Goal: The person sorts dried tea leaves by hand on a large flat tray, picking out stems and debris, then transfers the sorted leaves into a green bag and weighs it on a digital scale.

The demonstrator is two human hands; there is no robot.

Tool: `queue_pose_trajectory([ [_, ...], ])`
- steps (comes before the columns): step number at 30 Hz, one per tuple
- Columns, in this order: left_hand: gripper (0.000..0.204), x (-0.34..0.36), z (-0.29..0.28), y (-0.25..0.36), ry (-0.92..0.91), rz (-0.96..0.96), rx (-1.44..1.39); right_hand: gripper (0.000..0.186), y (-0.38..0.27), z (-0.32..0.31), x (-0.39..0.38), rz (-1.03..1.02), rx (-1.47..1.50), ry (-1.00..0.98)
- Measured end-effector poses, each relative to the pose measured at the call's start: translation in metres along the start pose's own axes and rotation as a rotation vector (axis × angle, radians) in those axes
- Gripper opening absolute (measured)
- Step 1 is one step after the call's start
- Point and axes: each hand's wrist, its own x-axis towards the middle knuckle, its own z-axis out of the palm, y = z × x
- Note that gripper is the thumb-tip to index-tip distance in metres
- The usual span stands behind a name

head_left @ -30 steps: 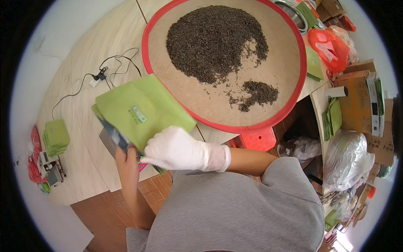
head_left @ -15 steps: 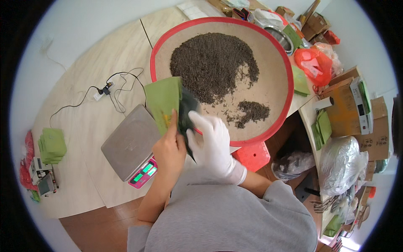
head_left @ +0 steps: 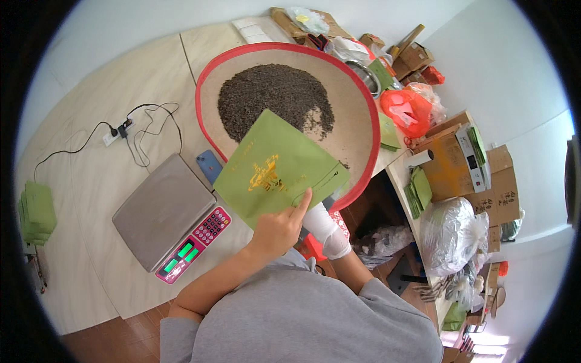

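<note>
A flat green pouch [head_left: 260,166] with gold print is tilted in front of me, its front face turned up. My bare left hand [head_left: 279,231] grips its lower edge, index finger stretched along the face. My right hand [head_left: 328,228], in a white glove, is at the pouch's lower right side; its fingers are hidden behind the pouch. Beyond lies a wide round tray [head_left: 357,136] with a red rim, holding a heap of dark loose leaves [head_left: 272,94]. The pouch covers the tray's near part.
A scale [head_left: 163,209] with a lit pink panel stands left, beside a blue phone [head_left: 209,166]. Cables [head_left: 148,130] lie beyond it; folded green pouches [head_left: 36,212] are at far left. The right-hand table holds cardboard boxes [head_left: 448,163], a red plastic bag [head_left: 405,112] and a silvery bag [head_left: 448,236].
The pouch has turned so its printed face shows broadly, and has moved rightward. My gloved hand has gone from beside its dark side to behind it. The view has shifted right.
</note>
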Motion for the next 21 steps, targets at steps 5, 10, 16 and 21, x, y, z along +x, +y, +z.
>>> queue_pose_trajectory([
  [5, 0.060, -0.013, 0.018, 0.009, -0.090, 0.051, -0.124, 0.027, 0.017, 0.008, 0.007, 0.083, -0.062, 0.043],
  [10, 0.057, -0.018, 0.029, 0.020, -0.166, 0.092, -0.191, 0.030, 0.020, 0.017, 0.028, 0.141, -0.127, 0.046],
  [16, 0.049, 0.000, 0.026, 0.018, 0.098, 0.051, -0.274, 0.034, 0.022, 0.025, 0.060, 0.175, -0.180, 0.022],
  [21, 0.043, 0.051, 0.003, -0.018, 0.152, -0.359, -0.280, 0.037, 0.039, 0.018, 0.087, 0.169, -0.149, -0.033],
])
